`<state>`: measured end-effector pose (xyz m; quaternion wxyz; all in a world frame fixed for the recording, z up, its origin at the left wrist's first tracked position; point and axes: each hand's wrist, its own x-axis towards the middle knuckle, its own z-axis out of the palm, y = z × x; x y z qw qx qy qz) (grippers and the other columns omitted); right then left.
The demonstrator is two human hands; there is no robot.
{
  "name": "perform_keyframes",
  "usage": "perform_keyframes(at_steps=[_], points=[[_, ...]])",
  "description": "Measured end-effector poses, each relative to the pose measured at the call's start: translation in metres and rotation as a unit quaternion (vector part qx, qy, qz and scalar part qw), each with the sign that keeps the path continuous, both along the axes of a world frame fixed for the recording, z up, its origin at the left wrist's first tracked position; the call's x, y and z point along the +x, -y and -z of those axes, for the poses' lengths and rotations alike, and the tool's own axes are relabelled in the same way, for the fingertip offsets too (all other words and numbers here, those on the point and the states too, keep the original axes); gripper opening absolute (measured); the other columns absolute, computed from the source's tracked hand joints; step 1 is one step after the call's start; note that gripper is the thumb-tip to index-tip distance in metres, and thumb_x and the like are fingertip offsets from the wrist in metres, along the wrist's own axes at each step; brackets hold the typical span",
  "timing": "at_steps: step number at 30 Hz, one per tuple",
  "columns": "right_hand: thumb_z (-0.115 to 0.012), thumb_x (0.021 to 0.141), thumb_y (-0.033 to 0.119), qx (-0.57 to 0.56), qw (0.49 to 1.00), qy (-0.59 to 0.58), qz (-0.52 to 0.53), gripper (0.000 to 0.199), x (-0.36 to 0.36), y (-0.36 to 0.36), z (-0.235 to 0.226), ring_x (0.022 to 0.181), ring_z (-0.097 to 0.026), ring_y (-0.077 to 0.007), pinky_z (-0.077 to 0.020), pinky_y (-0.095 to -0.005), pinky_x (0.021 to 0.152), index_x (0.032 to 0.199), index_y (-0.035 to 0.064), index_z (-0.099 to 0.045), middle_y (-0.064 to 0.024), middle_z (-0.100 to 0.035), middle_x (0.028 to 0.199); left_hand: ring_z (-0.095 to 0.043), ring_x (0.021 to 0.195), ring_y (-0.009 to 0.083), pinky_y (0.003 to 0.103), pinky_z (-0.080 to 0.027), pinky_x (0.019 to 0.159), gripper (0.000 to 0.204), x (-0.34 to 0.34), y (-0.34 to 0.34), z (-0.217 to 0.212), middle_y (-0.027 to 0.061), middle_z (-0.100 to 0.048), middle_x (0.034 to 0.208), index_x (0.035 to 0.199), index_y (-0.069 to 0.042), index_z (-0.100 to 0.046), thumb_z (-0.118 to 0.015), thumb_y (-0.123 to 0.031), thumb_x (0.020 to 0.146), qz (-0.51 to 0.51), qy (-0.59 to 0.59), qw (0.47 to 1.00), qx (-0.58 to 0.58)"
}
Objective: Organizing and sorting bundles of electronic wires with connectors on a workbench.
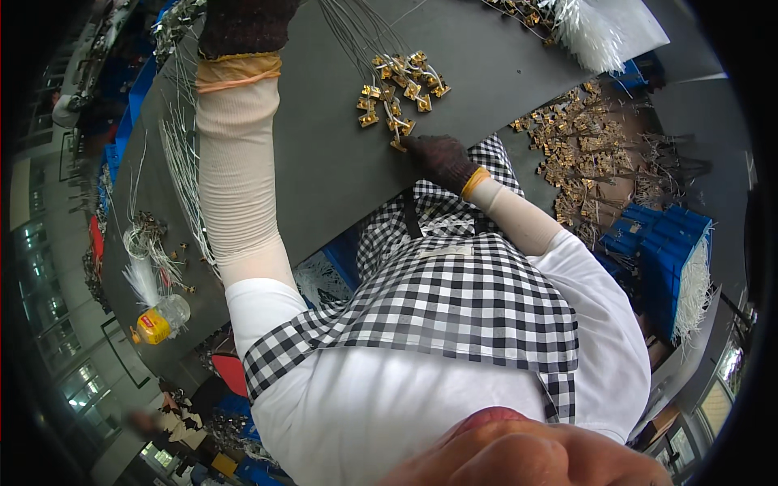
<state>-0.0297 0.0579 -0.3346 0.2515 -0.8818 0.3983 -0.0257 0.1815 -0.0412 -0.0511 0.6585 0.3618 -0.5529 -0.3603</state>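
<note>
My right hand [444, 162], in a dark glove with a yellow cuff, is near the table's front edge. Its fingertips close on a small brass terminal piece [398, 145] at the near end of a cluster. The other brass pieces [405, 71] of that cluster lie just beyond, joined to thin grey wires [361, 28] that run to the top edge. My left hand [247, 26], also dark-gloved, reaches far across the table at the upper left. The frame's edge cuts off its fingers, so what it holds, if anything, is hidden.
The grey tabletop [324, 178] spreads under both hands. A big heap of brass pieces [579, 154] lies at the right, near a blue crate [648, 243] of white strands. White wires [185, 162] and a yellow-labelled bottle [162, 318] are at the left. A white fibre bundle [587, 36] lies at the far right.
</note>
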Motion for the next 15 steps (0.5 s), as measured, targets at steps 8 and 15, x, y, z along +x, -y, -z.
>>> perform_keyframes(at_steps=[8, 15], points=[[-0.058, 0.099, 0.025, 0.068, 0.993, 0.008, 0.094, 0.031, 0.003, 0.022, -0.014, 0.100, -0.071, -0.0364, -0.0561, -0.0474, 0.085, 0.128, 0.0165, -0.065, -0.0155, -0.073, 0.108, -0.038, 0.050, 0.0058, 0.029, -0.045, 0.055, 0.029, 0.003, -0.001, 0.004, -0.0069, -0.044, 0.062, 0.112, -0.003, -0.069, -0.063, -0.030, 0.104, 0.024, 0.020, 0.999, -0.008], [-0.054, 0.101, 0.026, -0.058, 0.977, 0.117, 0.167, 0.033, -0.024, 0.050, 0.018, 0.092, -0.072, -0.0354, -0.0572, -0.0470, 0.078, 0.132, 0.0231, -0.064, -0.0150, -0.074, 0.102, -0.036, 0.051, 0.0058, 0.028, -0.041, 0.055, 0.034, 0.000, -0.004, 0.004, -0.0072, -0.040, 0.061, 0.114, -0.001, -0.068, -0.063, -0.033, 0.104, -0.005, 0.022, 1.000, -0.006]])
